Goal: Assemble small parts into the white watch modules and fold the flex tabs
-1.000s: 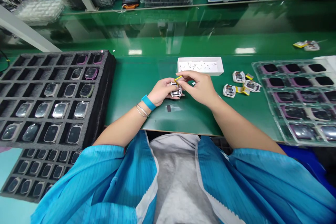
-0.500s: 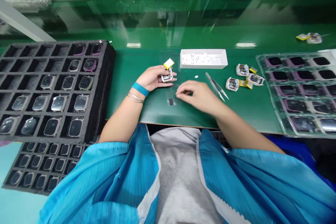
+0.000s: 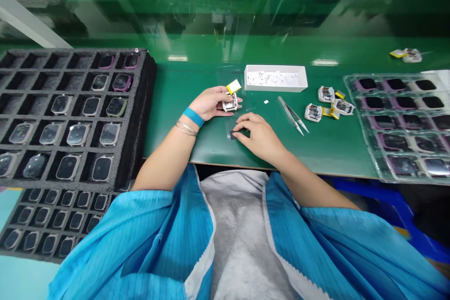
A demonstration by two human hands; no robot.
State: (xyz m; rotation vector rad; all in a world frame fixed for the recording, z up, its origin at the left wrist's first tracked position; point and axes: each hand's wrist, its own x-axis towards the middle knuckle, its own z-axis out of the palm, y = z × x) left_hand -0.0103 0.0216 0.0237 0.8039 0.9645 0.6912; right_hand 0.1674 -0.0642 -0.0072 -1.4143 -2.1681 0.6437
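My left hand (image 3: 210, 102) rests on the green table and holds a small watch body (image 3: 230, 102) with a yellow battery (image 3: 234, 86) sticking up from it. My right hand (image 3: 258, 135) lies flat on the table just below it, fingertips pressing on a small dark pad (image 3: 233, 134) that sits on a clear film. Metal tweezers (image 3: 292, 115) lie free on the table to the right of my right hand.
A black foam tray (image 3: 140, 103) of watch cases fills the left, with a second one lower down. A white box (image 3: 275, 78) of tiny parts stands behind my hands. Loose watch bodies (image 3: 328, 101) and a clear tray (image 3: 401, 122) of cases lie at right.
My right hand let go of the watch body, set the tweezers down on the table and moved down onto the dark pad. My left hand kept the watch body.
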